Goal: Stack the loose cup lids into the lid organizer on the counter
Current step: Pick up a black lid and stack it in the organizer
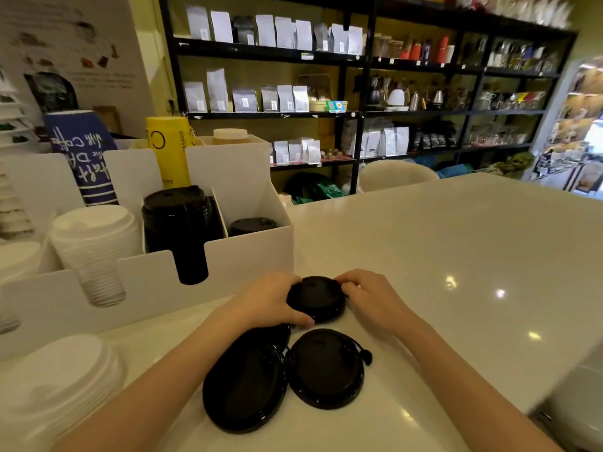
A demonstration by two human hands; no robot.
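A black cup lid (316, 300) sits on the white counter (456, 272), gripped from both sides. My left hand (270, 300) curls around its left edge and my right hand (365, 293) pinches its right edge. Two more black lids lie nearer me: a large one (243, 386) and one (326, 367) with a small plug tab. The white lid organizer (254, 256) stands at the left, holding a tall stack of black lids (177, 220), a low stack of black lids (251, 226) in its right compartment, and a stack of white lids (94, 243).
White lids (55, 380) lie piled at the near left. Paper cup sleeves, blue (85, 158) and yellow (169, 151), stand behind the organizer. Black shelving (359, 93) with bags and kettles fills the back. A white chair back (394, 174) shows beyond the counter.
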